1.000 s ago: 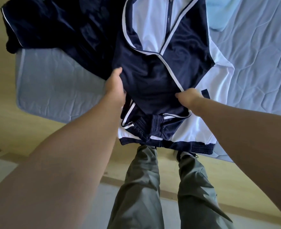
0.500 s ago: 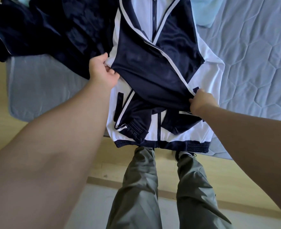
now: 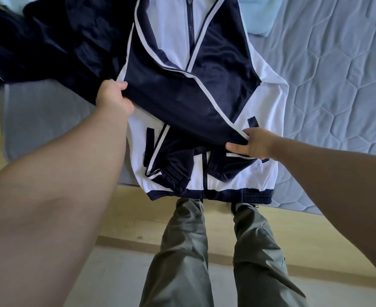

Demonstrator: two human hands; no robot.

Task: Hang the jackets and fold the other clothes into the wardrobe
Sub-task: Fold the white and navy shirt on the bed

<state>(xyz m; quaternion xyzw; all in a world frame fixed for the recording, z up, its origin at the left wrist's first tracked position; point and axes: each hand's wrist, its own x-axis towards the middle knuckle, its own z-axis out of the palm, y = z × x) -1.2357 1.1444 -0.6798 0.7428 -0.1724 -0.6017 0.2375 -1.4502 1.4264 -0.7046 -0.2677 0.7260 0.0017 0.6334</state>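
Task at an early stage. The navy-and-white jacket [image 3: 215,52] lies centre frame on the bed [image 3: 337,74], not yet hung. The left hand [image 3: 114,96] and right hand [image 3: 252,144] each pinch an edge of its navy top layer, fingers closed on cloth. Dark clothes [image 3: 49,41], upper left, lie unfolded. No wardrobe is in view.

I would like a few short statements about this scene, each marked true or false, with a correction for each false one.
1. The left hand and the right hand both hold the jacket. True.
2. The jacket is red and black. False: it is navy and white.
3. The jacket lies on the bed. True.
4. The jacket hangs on a hanger. False: it lies spread on the bed.
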